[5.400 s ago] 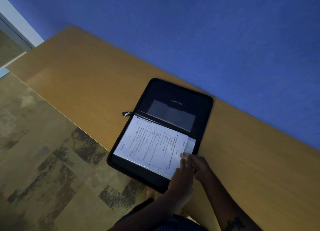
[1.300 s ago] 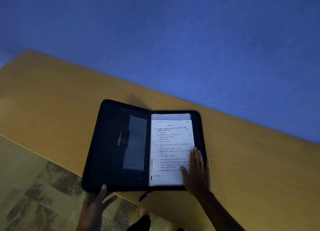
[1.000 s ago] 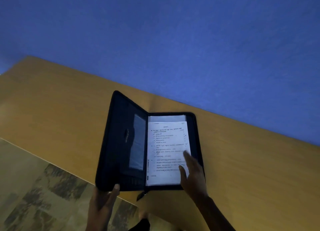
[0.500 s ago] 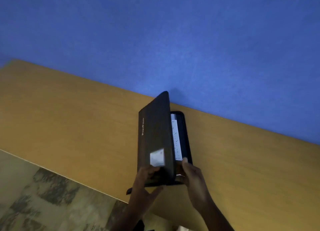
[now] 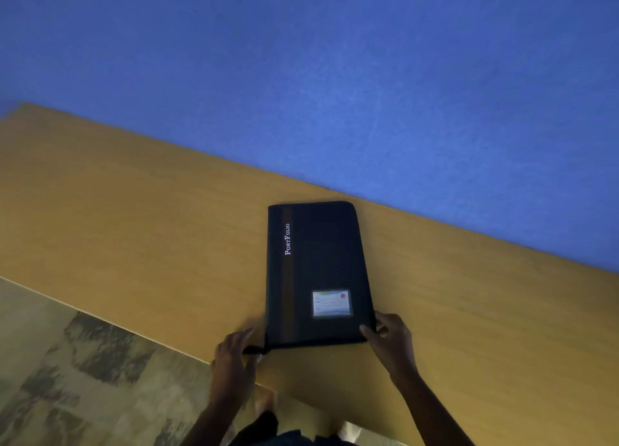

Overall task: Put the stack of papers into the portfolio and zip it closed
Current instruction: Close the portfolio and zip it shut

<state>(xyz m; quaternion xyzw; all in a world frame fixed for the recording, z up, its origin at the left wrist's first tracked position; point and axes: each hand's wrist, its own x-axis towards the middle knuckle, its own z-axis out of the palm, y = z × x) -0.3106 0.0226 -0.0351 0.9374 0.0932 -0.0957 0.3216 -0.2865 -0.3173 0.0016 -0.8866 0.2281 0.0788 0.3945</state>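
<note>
Portfolio (image 5: 318, 271): black, folded shut, flat on wooden table (image 5: 134, 218). Right hand (image 5: 388, 336) pinches its near right corner; left hand (image 5: 234, 352) fingers close on zipper pull (image 5: 253, 349) at near left corner.

Two bare forearms are seen, with no sleeves reaching the wrists. The left hand (image 5: 232, 352) and right hand (image 5: 390, 336) are ungloved, and no rings are discernible. Dark clothing (image 5: 268, 432) is glimpsed at the bottom edge.

Dim, bluish cast; soft overall, wide-angle bend at edges.
</note>
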